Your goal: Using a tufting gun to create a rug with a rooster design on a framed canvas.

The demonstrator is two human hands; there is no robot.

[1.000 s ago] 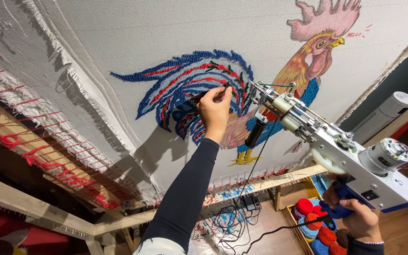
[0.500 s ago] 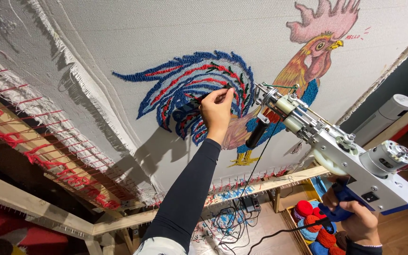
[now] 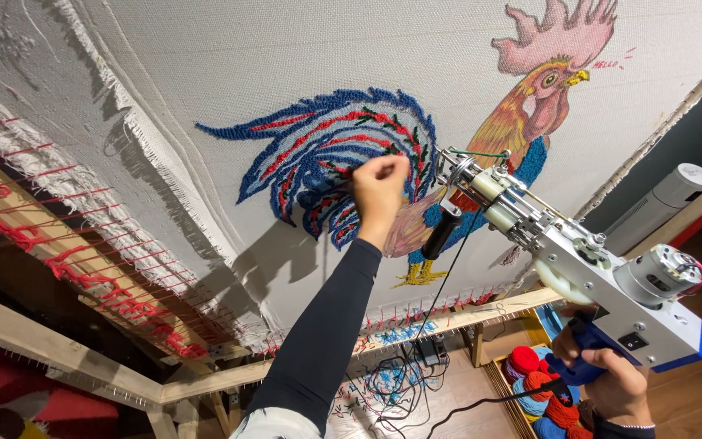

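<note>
tufted so far on the stretched cloth: the rooster's tail in blue, red and a little green loops, and a blue patch at the breast, just beyond the gun's nose. left to fill, judging by the flat printed look: the orange neck, the pink comb, the yellow feet and the pale belly under the left fist. roughly the tail half done, the head half untouched.

tufting gun gripped by the right hand, fingers wrapped closed round the blue handle below the body, motor end near the grip, needle end far from it. long axis running from the grip up and away to the left, nose pointing at the cloth beside the rooster's body; nose near the cloth, contact impossible to tell. black front handle hanging free under the nose, no hand on it. green yarn looped through the guide at the tip, a dark strand trailing down from there.

left hand curled shut against the tail's tufted edge, just beside the gun's nose; anything pinched inside hidden, cannot tell. below the right grip, a box of red and blue yarn balls, close under the wrist.
</note>
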